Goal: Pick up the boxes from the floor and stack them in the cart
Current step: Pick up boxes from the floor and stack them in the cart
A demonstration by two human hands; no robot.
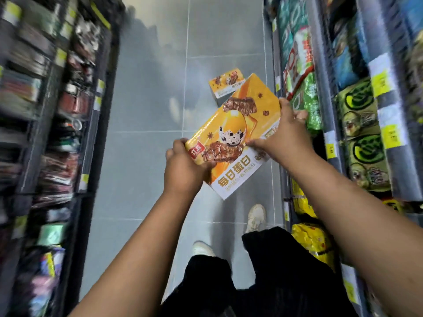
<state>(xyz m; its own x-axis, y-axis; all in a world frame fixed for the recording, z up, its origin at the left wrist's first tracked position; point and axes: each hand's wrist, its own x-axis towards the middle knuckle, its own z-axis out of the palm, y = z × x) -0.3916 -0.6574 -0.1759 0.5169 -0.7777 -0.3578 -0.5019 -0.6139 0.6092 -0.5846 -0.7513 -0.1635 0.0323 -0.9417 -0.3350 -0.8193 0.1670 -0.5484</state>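
Note:
A large orange box [238,124] printed with a speckled egg and meat pieces is held tilted in the air above the aisle floor. My left hand [183,165] grips its near left corner, thumb on the top face. My right hand [283,131] grips its right edge, fingers curled over the far side. A second, matching orange box [225,84] lies on the grey floor tiles beyond the held one, close to the right shelf. No cart is in view.
The aisle is narrow. Dark shelving [57,110] with packaged goods lines the left side. Shelves [357,110] of green and yellow snack bags line the right. My feet in white shoes [256,217] stand on the grey tiled floor [146,110] below the box.

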